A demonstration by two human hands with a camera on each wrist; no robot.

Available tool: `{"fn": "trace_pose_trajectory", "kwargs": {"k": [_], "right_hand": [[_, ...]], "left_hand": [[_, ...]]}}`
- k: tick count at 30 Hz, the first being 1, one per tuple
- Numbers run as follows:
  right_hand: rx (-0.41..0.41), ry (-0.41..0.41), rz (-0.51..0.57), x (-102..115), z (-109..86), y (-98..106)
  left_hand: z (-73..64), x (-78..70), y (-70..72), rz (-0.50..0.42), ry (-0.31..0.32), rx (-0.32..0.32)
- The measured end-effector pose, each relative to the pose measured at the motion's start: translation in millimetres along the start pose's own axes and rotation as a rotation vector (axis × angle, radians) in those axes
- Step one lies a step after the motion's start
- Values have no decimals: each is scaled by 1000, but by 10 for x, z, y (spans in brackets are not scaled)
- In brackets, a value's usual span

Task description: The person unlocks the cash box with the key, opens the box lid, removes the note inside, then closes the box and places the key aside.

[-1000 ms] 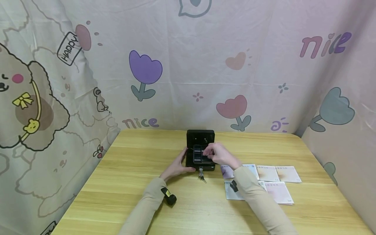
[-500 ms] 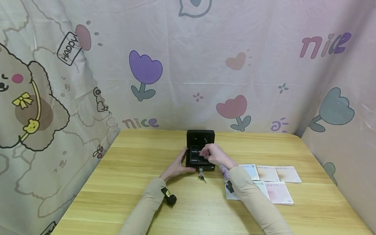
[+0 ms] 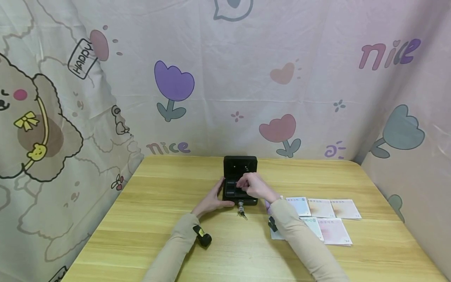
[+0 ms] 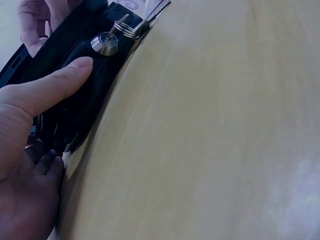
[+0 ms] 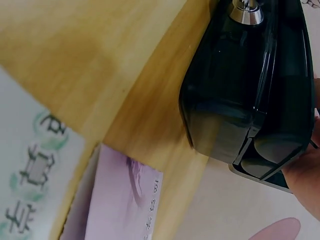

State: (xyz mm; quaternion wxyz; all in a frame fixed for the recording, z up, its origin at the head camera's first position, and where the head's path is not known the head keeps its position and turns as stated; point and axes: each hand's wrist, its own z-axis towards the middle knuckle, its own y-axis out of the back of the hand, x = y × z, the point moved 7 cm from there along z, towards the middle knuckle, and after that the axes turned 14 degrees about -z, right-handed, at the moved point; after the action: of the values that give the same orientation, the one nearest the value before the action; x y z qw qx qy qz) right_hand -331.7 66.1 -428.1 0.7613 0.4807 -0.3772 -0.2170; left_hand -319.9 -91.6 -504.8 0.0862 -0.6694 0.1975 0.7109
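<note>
A small black cash box [image 3: 240,202] stands at the back of the table, its lid [image 3: 234,164] raised. My left hand [image 3: 212,199] holds the box at its left front corner; in the left wrist view the thumb [image 4: 65,82] lies across the front beside the silver lock [image 4: 105,44]. Inside the box sits a black compartment tray [image 3: 230,189]. My right hand [image 3: 256,185] pinches the tray's middle with curled fingers, which hide part of it. Keys [image 3: 242,214] on a ring hang from the lock at the front.
Right of the box lie several paper notes in two rows, among them a pink one [image 3: 332,231], a blue one [image 3: 298,205] and a purple one [image 5: 122,195]. My right sleeve [image 3: 299,235] covers some. A printed cloth [image 3: 218,78] hangs behind the table.
My right hand has moved a little left and down with the tray, which has sunk from above the box into it. My left hand has stayed on the box.
</note>
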Motion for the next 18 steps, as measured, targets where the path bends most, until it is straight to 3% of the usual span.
{"fn": "trace_pose_trajectory", "kwargs": {"k": [18], "right_hand": [[21,-41,17,-18,45,-100]], "left_hand": [[1,6,16,34,2,-19]]}}
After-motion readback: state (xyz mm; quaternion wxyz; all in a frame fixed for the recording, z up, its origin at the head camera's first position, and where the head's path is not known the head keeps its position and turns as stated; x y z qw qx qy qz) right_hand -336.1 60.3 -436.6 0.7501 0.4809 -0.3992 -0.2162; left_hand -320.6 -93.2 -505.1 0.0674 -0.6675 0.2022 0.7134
